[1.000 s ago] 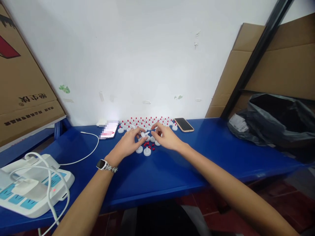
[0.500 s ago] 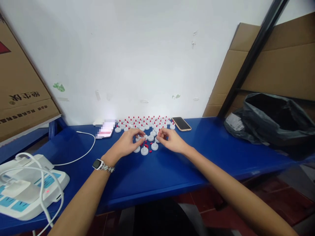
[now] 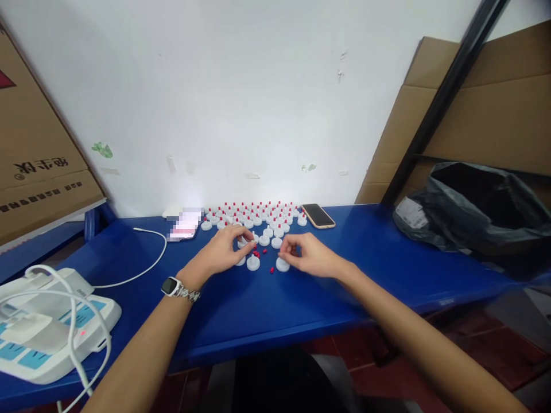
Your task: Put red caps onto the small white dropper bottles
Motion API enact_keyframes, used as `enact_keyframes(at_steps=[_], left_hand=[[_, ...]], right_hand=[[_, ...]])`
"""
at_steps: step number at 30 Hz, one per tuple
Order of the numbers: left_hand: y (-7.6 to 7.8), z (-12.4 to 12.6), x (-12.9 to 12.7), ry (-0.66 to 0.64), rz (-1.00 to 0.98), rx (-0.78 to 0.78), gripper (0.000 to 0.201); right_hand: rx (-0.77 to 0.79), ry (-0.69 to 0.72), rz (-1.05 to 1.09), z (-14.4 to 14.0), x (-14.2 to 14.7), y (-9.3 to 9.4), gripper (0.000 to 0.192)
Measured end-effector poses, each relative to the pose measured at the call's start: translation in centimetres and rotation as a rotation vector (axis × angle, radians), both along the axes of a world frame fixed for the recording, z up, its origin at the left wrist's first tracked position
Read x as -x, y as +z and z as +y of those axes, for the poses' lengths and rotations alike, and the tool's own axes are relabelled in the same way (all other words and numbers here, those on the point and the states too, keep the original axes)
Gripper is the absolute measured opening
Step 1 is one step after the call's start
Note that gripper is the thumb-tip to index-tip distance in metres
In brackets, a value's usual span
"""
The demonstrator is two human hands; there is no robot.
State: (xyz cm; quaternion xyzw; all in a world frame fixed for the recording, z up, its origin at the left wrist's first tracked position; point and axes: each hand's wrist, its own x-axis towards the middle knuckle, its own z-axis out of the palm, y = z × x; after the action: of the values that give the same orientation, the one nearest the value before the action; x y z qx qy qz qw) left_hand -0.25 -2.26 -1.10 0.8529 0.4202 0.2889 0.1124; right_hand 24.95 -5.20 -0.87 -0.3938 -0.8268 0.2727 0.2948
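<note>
My right hand is closed in a pinch at the top of a white spout cap, whose round base rests at table height. My left hand curls beside several white caps, thumb and index fingertips close together; what lies between them is too small to make out. Between the hands stand more white spout caps, upright and without red tips. Small red tip caps lie loose among them, and one red tip lies nearer to me. Behind are rows of white caps, many topped with red tips.
A phone lies right of the rows, and a lit phone lies left. A white power strip with cables fills the left front of the blue table. A dark plastic bag sits at right. The wall rises directly behind.
My right hand has moved slightly right and toward me, onto a white spout cap that has shifted the same way. A loose red tip has also shifted. My left hand stays in place.
</note>
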Motion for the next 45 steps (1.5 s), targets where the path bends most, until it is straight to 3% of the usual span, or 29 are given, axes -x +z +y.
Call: enact_keyframes(at_steps=[4, 9, 13, 18, 20, 24, 30, 35, 41, 45], left_hand=[[-0.1, -0.1, -0.2, -0.003, 0.008, 0.002, 0.026], [-0.4, 0.2, 0.0, -0.007, 0.009, 0.02, 0.024], [-0.4, 0.2, 0.1, -0.018, 0.003, 0.019, 0.023], [0.2, -0.2, -0.1, -0.002, 0.014, 0.026, 0.025], [0.4, -0.4, -0.2, 0.005, 0.022, 0.083, 0.025], [0.4, -0.7, -0.1, -0.015, 0.001, 0.192, 0.023], [0.6, -0.5, 0.6, -0.025, -0.004, 0.206, 0.026], [1.1, -0.2, 2.1, 0.049, -0.051, 0.158, 0.027], [0.2, 0.7, 3.4, 0.001, -0.06, 0.438, 0.028], [-0.2, 0.9, 3.1, -0.016, -0.072, 0.506, 0.027]], right_hand=[[0.049, 0.069, -0.036, -1.1, 0.8, -0.3, 0.008], [0.01, 0.0, 0.021, 1.0, 3.0, -1.2, 0.005], [0.017, -0.004, 0.092, 2.3, 3.1, -1.3, 0.008], [-0.132, -0.265, 0.01, 3.6, 1.1, -1.6, 0.022], [-0.12, -0.293, -0.064, 4.2, 0.7, -2.1, 0.023], [-0.05, -0.204, -0.037, 4.6, 1.4, -2.9, 0.006], [-0.019, -0.14, 0.01, 4.4, 2.7, -2.9, 0.009], [-0.029, -0.182, 0.051, 4.1, 2.4, -2.8, 0.016], [-0.051, -0.15, 0.084, 3.1, 2.2, -3.1, 0.022], [-0.067, -0.104, 0.093, 2.9, 2.5, -3.4, 0.021]])
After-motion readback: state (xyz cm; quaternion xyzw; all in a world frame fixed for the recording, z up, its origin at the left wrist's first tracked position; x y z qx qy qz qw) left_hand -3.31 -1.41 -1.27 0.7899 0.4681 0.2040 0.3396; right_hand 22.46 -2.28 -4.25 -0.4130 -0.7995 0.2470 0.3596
